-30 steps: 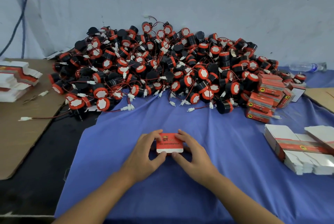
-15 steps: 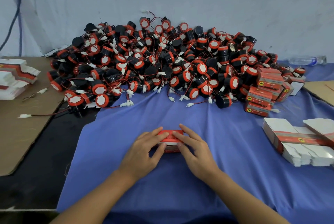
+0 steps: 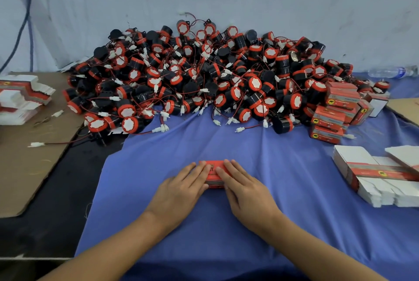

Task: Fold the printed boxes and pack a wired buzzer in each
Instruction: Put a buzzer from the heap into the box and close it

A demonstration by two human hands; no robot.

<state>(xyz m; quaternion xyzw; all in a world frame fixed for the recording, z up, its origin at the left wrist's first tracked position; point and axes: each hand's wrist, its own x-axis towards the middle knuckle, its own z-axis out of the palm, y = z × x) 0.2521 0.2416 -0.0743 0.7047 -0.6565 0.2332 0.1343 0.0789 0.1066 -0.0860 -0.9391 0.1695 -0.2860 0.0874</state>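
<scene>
1. Fingers (image 3: 199, 170) of the left hand (image 3: 181, 187) lie straight and close together, pressing flat on the red box (image 3: 213, 176). The right hand (image 3: 247, 192) presses likewise from the other side.
2. That box sits on the blue cloth (image 3: 283, 224), near the person and in front of the heap of wired buzzers (image 3: 204, 76).
3. Print on the box is too blurred to read. The folded boxes (image 3: 335, 108) at the right show a round yellow emblem with a dark animal figure, and their lettering is illegible.
4. A second ago the fingertips held the box by its edges with its top face showing. Now both hands cover most of it.
</scene>
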